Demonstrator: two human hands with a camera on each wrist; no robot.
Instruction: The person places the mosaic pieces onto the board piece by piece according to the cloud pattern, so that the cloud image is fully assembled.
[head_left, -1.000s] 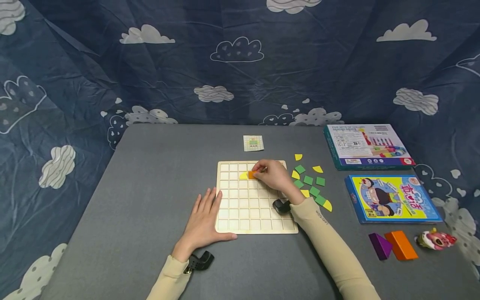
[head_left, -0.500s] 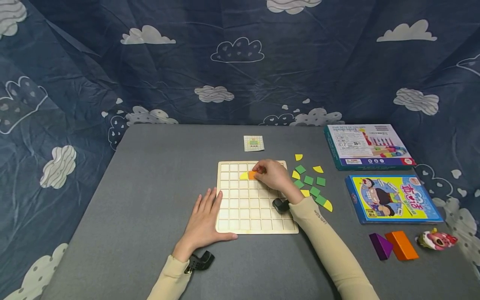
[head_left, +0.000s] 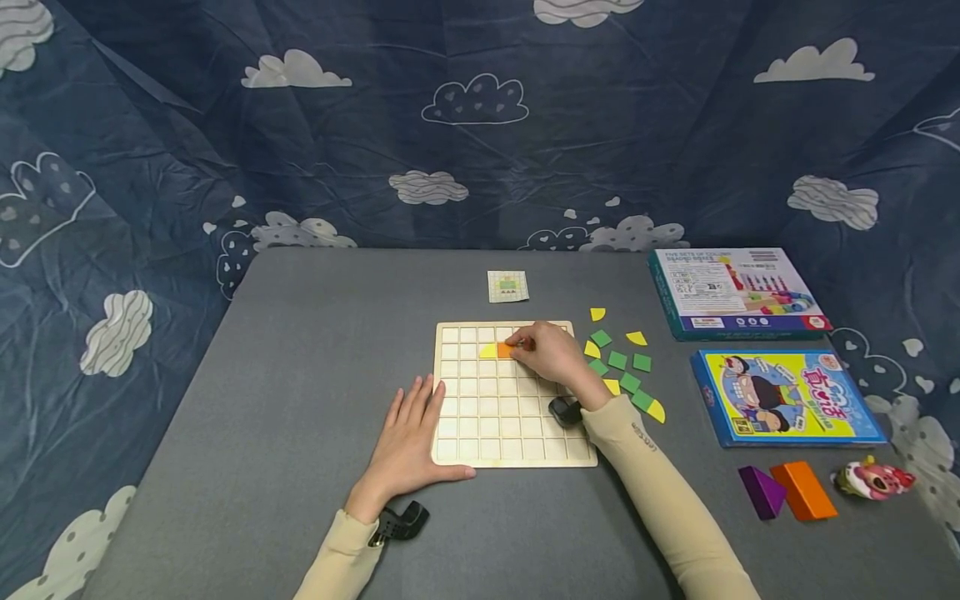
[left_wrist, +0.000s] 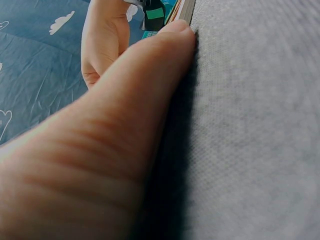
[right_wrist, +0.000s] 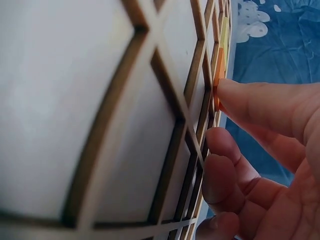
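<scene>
A wooden grid board (head_left: 489, 427) lies flat on the grey table. In an upper row of it sits a yellow quarter-circle tile (head_left: 487, 352), with an orange square tile (head_left: 503, 351) right beside it. My right hand (head_left: 551, 354) pinches the orange tile at its right side; in the right wrist view the thumb (right_wrist: 245, 97) is against the tile and the other fingers curl close over the grid. My left hand (head_left: 408, 437) rests with straight, spread fingers at the board's left edge, its thumb along the near edge.
Several green square tiles (head_left: 641, 363) and yellow quarter-circle tiles (head_left: 636, 338) lie right of the board. Behind it is a small pattern card (head_left: 507, 287). Two boxes (head_left: 738, 292), a purple block (head_left: 762, 492), an orange block (head_left: 804, 492) and a figurine (head_left: 872, 481) are at the right.
My right fingertips have lowered slightly at the orange tile, which shows a little more of its face than a second ago. The left hand stays in place.
</scene>
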